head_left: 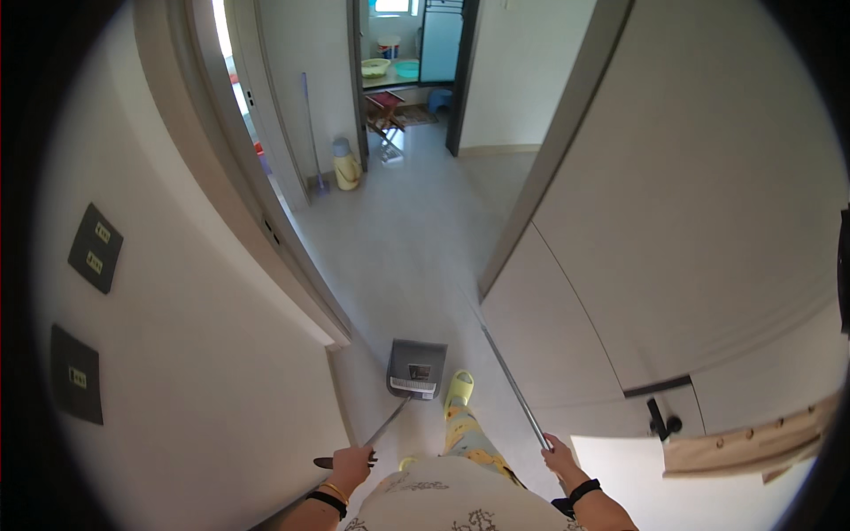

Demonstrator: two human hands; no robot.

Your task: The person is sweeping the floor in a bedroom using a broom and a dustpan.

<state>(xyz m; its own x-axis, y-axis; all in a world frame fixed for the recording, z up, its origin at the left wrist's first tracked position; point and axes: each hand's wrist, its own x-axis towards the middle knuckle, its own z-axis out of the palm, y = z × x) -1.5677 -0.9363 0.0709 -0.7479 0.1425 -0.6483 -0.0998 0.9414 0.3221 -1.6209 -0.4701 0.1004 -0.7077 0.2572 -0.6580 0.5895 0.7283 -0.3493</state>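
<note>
My left hand (352,466), low and left of centre, is closed around the handle of a long-handled dustpan (416,358). Its grey pan rests on the floor in front of me, with a pale comb-like strip along the near edge. Over on the right, my right hand (559,456) grips a thin metal pole (516,385). The pole slants forward and left toward the foot of the wall panel, where its far end fades into blur, so I cannot tell what it carries. A yellow-green slipper (459,389) on my foot stands just right of the pan.
A door frame (310,292) borders the left; a panelled wall (673,221) with a black handle (662,420) fills the right. Farther down the passage are a purple-handled broom (312,124), a cream vacuum flask (345,166) and a folding stool (386,104) at a doorway.
</note>
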